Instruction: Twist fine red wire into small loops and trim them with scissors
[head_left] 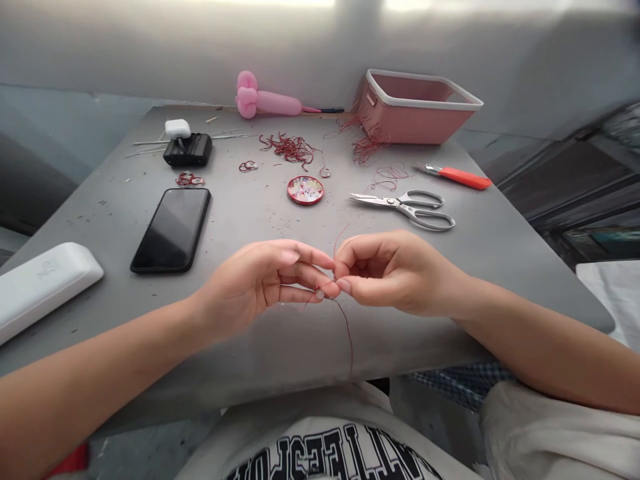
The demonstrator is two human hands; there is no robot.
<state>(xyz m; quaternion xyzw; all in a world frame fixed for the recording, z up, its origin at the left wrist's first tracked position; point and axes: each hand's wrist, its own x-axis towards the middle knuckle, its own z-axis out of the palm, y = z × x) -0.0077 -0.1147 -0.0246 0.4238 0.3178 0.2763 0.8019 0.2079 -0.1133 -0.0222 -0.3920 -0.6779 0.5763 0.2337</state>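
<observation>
- Thread, thin and red (351,347), spans both hands over the flat grey table (245,220), one end hanging.
- Right hand (405,273): thumb and forefinger pinched together on it.
- Left hand (255,283): thumb apart from the fingers, a small round clear bead (320,293) against them.
- Round red dish (305,203) of pale beads and grey-handled metal scissors (391,202) lie beyond.

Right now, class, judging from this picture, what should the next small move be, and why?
Probably, the right hand should ease the red thread gently snug while the left hand steadies it: the right thumb and finger pinch it close to the left fingertips, a small clear bead sits by those fingers, and one length dangles loose below.
</observation>
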